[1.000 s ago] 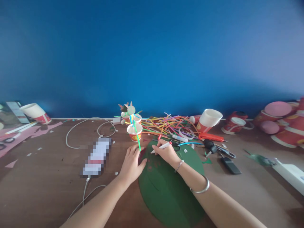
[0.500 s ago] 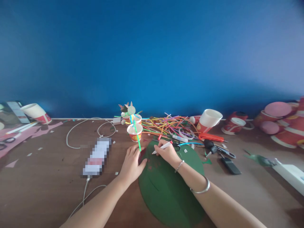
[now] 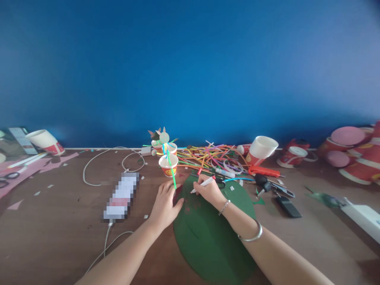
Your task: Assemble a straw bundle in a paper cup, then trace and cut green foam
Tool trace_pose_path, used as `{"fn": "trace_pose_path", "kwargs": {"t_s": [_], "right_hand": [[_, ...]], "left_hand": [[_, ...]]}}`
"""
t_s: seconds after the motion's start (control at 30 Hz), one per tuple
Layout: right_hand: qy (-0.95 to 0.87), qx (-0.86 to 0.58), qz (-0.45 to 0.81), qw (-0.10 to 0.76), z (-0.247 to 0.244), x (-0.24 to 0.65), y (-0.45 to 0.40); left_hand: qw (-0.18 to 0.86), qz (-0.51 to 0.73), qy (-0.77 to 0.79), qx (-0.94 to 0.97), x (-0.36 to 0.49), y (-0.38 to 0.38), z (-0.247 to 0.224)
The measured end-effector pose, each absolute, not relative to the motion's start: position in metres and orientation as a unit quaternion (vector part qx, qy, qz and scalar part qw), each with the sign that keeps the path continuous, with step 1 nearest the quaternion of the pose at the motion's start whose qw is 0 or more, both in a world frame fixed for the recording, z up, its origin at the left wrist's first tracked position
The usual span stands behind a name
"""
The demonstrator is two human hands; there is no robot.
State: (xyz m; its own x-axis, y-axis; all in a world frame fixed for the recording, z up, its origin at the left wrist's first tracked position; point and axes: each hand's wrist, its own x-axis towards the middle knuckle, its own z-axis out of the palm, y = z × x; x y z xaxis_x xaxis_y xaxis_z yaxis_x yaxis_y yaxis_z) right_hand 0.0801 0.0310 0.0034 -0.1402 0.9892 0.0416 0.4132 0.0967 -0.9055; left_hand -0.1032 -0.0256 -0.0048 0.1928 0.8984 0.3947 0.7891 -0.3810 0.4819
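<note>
The marker (image 3: 207, 182) is pinched in the right hand (image 3: 210, 191) over the far left of the green sheet (image 3: 202, 237); the left hand (image 3: 167, 204) lies palm down, thumb apart, by its left edge. Straws (image 3: 202, 156) hem the far side, keys (image 3: 263, 182) the right; brown table (image 3: 59, 237) spreads left past a phone (image 3: 120, 196), a blue wall (image 3: 190, 71) beyond.

Passage exists over the brown counter (image 3: 56, 233), left of the flat rectangular phone (image 3: 121, 196); a thin white cable (image 3: 106, 237) crosses the phone's front approach. Beyond the oval green sheet (image 3: 204, 241), the multicoloured straw pile (image 3: 202, 153) and white-and-red paper cup (image 3: 263, 149) obstruct rearward reach.
</note>
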Motion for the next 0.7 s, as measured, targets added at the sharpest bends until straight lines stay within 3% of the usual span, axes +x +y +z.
{"fn": "trace_pose_path", "kwargs": {"t_s": [0.7], "right_hand": [[-0.631, -0.563, 0.384, 0.371, 0.0054, 0.0797, 0.031]], "left_hand": [[0.086, 0.318, 0.549, 0.768, -0.103, -0.0258, -0.0044]]}}
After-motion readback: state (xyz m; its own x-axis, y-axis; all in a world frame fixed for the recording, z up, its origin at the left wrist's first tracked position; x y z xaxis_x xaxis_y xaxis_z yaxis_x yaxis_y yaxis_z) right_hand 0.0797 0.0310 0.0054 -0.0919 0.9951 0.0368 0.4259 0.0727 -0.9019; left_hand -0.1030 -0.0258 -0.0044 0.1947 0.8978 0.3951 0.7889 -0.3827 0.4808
